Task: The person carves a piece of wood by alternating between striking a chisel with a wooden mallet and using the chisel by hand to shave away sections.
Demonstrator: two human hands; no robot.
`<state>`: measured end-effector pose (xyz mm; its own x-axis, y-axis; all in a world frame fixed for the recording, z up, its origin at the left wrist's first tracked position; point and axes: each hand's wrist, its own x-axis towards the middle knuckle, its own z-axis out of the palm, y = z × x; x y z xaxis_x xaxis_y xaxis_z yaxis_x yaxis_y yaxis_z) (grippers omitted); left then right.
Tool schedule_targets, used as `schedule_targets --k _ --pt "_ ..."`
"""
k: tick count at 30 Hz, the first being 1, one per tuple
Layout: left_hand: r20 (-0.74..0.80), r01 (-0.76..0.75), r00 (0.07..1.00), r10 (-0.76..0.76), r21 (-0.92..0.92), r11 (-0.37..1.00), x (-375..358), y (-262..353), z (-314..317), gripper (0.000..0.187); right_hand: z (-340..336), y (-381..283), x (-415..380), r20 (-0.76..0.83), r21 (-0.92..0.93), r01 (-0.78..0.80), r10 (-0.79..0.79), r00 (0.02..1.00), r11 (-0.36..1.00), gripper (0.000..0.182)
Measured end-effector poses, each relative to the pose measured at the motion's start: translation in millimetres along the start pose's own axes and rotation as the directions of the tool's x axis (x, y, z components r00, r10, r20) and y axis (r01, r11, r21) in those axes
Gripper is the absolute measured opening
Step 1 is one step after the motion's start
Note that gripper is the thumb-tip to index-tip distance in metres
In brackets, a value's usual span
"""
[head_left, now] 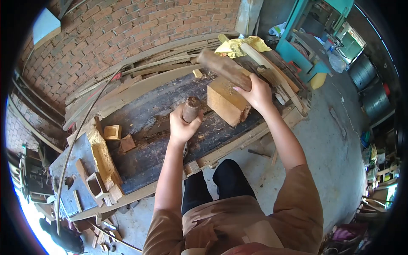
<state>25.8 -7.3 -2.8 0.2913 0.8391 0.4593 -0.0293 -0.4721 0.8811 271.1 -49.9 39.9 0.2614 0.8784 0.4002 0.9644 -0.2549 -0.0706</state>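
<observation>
A thick wooden handle [191,109] stands roughly upright in my left hand [180,127], its worn top end showing above my fingers; whatever is at its lower end is hidden. My right hand [258,94] is wrapped round one end of a wooden club [225,69], which slants up and to the left, slightly blurred at its far end. Beneath the club, a squared wood block [227,102] rests on the dark workbench [144,159], to the right of my left hand. Wood chips lie scattered on the bench around the block.
A small hollowed block [112,132] and a long carved piece [103,157] lie on the bench's left side. Planks [170,63] are stacked along the brick wall. A yellow bag [242,46] and a teal machine [293,42] stand beyond the right end.
</observation>
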Motion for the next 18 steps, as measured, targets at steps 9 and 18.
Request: schedule_targets --k 9,18 --pt "0.061 0.033 0.998 -0.033 -0.002 0.999 -1 -1 6 0.014 -53 -22 -67 0.208 0.723 0.046 -0.280 0.937 0.690 0.049" --pt "0.043 0.053 0.998 -0.053 -0.003 0.999 0 4 -1 0.013 -51 0 -91 0.120 0.989 -0.112 -0.076 0.990 0.100 0.030"
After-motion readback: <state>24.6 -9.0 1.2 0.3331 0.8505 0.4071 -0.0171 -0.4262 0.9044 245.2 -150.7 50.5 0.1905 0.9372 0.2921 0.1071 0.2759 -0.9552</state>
